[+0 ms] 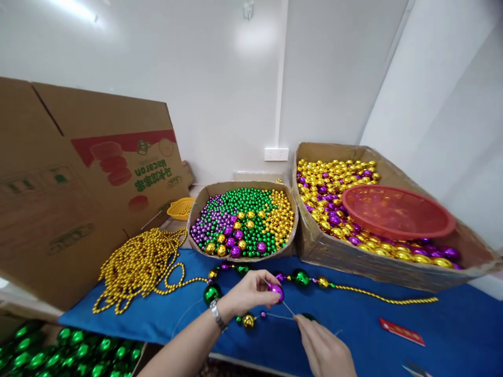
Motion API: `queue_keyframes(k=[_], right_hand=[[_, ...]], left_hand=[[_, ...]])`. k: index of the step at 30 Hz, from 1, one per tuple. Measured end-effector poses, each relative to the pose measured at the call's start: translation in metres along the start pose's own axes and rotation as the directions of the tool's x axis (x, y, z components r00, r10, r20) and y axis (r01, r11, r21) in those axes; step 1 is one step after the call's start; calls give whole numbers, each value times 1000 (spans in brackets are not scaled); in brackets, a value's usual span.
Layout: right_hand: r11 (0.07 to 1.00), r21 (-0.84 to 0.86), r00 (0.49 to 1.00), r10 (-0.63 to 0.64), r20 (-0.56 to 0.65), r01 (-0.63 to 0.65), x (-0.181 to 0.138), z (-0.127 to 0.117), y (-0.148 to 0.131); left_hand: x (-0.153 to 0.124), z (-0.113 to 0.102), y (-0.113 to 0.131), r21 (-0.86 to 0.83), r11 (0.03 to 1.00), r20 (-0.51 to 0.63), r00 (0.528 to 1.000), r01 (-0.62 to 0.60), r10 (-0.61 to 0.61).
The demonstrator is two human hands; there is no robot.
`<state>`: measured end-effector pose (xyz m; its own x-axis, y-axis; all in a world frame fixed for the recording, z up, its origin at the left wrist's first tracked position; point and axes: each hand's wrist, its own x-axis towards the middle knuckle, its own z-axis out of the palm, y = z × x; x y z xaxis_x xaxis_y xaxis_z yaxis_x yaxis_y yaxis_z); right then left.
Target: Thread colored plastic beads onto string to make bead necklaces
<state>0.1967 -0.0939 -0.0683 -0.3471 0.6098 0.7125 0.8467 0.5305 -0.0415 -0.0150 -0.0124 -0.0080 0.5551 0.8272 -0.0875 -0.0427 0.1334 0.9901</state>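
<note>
My left hand (251,290), with a metal watch at the wrist, is closed on a shiny purple bead (276,293). My right hand (324,345) pinches a thin pale string (289,309) that runs up to this bead. Below my left hand, a gold bead (249,320) and a small purple bead (263,314) sit along the string. Behind my hands a strand of mixed beads curves across the blue cloth, with a large green bead (301,277) in it and a gold twisted cord (387,296) at its right end. A dark green bead is partly hidden behind my right hand.
A cardboard tray (193,240) of small beads stands ahead. At right, a big carton (330,254) of gold and purple beads carries a red basket (396,212). Gold bead chains (135,267) lie left. A red packet (401,332) and scissor-like metal tips (415,369) lie front right.
</note>
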Motion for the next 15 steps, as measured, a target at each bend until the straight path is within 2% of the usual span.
queue_keyframes(k=[2,3,4,5,7,9,12,15], right_hand=[[1000,9,1000,17,-9,-17,-3,3,4],[1000,7,1000,27,-13,-27,-4,3,6],[999,4,999,35,-17,-35,-6,4,9],[999,1,999,43,-20,-43,-7,4,12],[999,-4,998,52,-19,-52,-9,4,17],[998,-14,998,53,-26,-53,-9,5,19],[999,-28,999,36,-35,-37,-7,5,19],[999,-27,999,26,-43,-28,-4,4,18]], left_hand=[[6,-7,9,136,987,-28,996,-82,86],[12,-14,15,257,958,-77,986,-125,149],[20,-22,20,432,890,-130,966,-147,223],[30,-30,25,619,774,-170,940,-132,296],[54,-47,32,891,453,-181,899,-21,398],[79,-61,34,961,272,-160,900,48,406],[110,-70,32,977,203,-134,926,64,354],[128,-69,30,983,165,-124,941,74,316]])
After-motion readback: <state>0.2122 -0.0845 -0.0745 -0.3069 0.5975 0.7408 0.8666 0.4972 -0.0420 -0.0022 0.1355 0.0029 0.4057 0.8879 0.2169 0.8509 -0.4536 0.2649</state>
